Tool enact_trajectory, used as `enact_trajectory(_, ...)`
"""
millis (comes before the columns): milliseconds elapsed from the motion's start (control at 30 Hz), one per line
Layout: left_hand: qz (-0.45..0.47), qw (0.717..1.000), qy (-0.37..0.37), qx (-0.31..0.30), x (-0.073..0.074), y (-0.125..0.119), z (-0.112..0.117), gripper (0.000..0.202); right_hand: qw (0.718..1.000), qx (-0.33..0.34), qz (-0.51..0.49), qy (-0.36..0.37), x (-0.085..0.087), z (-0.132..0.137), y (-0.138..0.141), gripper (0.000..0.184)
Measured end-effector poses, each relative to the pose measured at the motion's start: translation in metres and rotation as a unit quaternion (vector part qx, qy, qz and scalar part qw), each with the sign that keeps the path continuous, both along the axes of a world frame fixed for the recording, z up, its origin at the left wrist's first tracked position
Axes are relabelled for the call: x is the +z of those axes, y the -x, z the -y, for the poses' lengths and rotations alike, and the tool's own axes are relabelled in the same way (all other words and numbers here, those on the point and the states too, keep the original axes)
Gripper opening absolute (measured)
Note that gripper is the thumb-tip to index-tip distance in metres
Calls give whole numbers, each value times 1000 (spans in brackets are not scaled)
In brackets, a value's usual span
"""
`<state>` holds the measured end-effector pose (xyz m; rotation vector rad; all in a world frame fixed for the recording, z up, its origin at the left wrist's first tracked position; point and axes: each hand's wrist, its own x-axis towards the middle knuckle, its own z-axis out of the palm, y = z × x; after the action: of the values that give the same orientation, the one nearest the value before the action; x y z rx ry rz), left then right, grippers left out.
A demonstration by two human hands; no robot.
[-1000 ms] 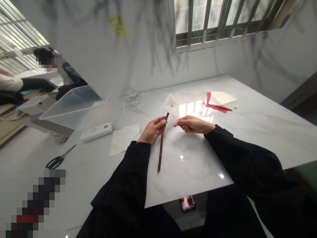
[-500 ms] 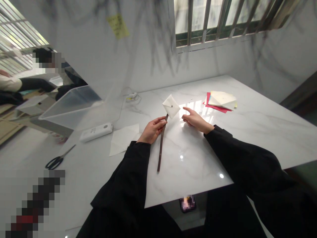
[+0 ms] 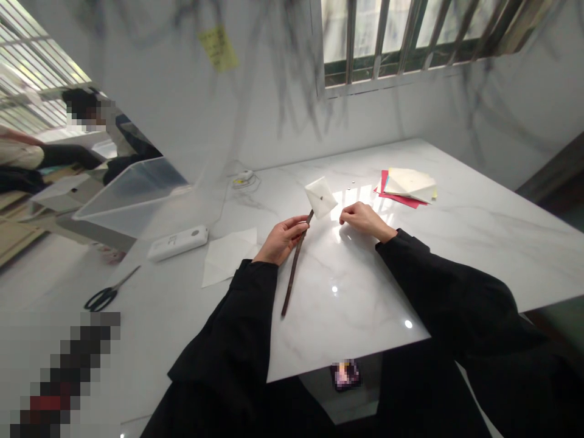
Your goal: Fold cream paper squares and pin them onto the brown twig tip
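Observation:
My left hand [image 3: 285,239] is closed around a thin brown stick [image 3: 294,266] near its upper end, thumb and fingers pinching it. At the top of the stick a square of folded white paper [image 3: 320,201] with diagonal creases is fixed by a small dark pin at its middle, so it looks like a paper pinwheel. The stick slants, its lower end toward the table's front edge. To the right of the paper and apart from it, my right hand [image 3: 365,220] has its fingers curled in; nothing shows in them.
On the white marbled table [image 3: 474,243], a stack of coloured papers [image 3: 408,187] lies back right. To the left are a loose white sheet [image 3: 228,255], a white oblong device [image 3: 177,243], black-handled scissors [image 3: 109,293] and a clear plastic bin [image 3: 137,194]. Other people sit at far left.
My right hand's outstretched index finger has curled in. The white paper has shifted slightly right and turned a little, and the stick's lower end has swung left.

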<state>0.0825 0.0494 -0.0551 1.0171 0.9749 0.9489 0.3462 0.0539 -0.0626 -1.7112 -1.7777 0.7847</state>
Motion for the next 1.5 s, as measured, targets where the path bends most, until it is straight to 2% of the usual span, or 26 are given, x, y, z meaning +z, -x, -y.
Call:
enact_trajectory(233,0,1000,0,3,0,0,0,53,999,-22,-29,-30,-6,-1,0,25)
enact_trajectory(467,4,1000,6,-4,4,-1,2,53,995,-24,-53,-84,-3,4,2,78)
enact_trajectory(500,5,1000,6,-8,4,-1,2,53,995,-22,-48,-87,-2,4,2,76)
enact_trajectory(600,6,1000,5,-10,5,0,2,54,998,2,-11,-61,-2,2,0,42)
enact_trajectory(667,6,1000,4,-5,4,0,2,54,999,16,8,-43,-3,2,0,31)
enact_trajectory(833,1,1000,1,-5,4,0,2,54,998,5,6,-55,-3,2,1,27)
enact_trajectory(933,1,1000,-1,-1,4,0,2,54,998,-24,6,-56,-2,3,2,27)
enact_trajectory(1033,4,1000,3,2,4,-1,2,54,997,-48,-7,-61,-1,4,3,47)
enact_trajectory(1100,5,1000,4,1,3,0,2,55,996,-45,-31,-70,-1,4,3,63)
enact_trajectory(1133,6,1000,3,1,3,0,2,55,996,-38,-41,-72,-1,4,4,65)
enact_trajectory(1167,6,1000,1,1,3,0,1,55,996,-26,-44,-69,-1,4,4,61)
enact_trajectory(1267,6,1000,-1,7,2,1,0,56,999,17,-20,-46,-2,2,3,32)
enact_trajectory(1333,8,1000,1,10,2,1,0,56,999,28,-7,-41,-3,2,3,29)
enact_trajectory(1500,13,1000,2,13,4,0,1,54,998,6,-6,-58,-4,1,1,26)
